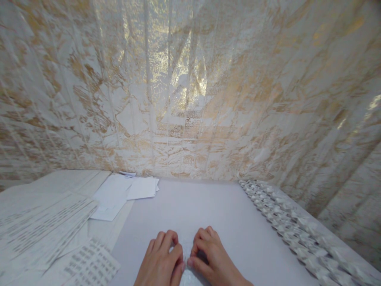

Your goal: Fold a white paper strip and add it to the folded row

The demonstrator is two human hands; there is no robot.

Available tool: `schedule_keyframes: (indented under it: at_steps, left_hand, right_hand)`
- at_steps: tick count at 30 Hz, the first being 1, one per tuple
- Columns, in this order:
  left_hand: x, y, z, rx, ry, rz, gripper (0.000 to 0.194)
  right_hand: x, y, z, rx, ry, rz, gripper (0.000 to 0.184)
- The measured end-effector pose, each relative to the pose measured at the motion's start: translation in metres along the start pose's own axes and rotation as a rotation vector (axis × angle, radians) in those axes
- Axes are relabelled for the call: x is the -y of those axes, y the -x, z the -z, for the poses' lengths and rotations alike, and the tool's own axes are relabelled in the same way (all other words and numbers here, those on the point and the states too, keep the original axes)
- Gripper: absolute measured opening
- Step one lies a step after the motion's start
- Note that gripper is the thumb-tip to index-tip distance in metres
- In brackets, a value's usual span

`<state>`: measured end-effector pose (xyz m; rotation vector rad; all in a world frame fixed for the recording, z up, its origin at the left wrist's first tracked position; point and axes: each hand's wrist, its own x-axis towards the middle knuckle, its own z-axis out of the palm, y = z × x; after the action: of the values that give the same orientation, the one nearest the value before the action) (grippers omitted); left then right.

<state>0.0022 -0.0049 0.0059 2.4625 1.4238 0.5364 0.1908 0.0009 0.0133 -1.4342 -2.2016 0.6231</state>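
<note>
Currently both hands are down on the table [232, 214], side by side at the near edge of view. Left hand [162, 262] has its fingers curled, tips pressing down on a small white folded paper [187, 254]. Right hand [210, 256] mirrors it, fingers bent, thumb and forefinger pinched onto the same paper from the other side. The paper sits between the two hands, mostly covered; only a sliver shows in the gap, so I can't tell its shape.

On the left: printed sheets [44, 222] fanned out, overlapping, some with rows of text. Beyond them are blank white sheets [125, 190] in a loose pile against the curtain [190, 87], which is white with gold pattern and fills the whole background.

On the right: a long row of small folded paper pieces [285, 222] running along the table edge, packed touching each other, well apart from my hands.
</note>
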Motion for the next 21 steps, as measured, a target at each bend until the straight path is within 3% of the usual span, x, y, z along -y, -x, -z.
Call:
schedule_keyframes:
  at_steps: [14,21]
  left_hand:
    - [-0.001,0.000,-0.006,-0.023,0.065,0.056,0.013]
    - [-0.002,-0.003,-0.001,-0.024,0.192,0.101,0.017]
  right_hand:
    - [0.006,0.003,-0.008,0.003,0.138,-0.053,0.015]
    - [-0.003,0.006,0.003,0.055,-0.026,-0.003,0.028]
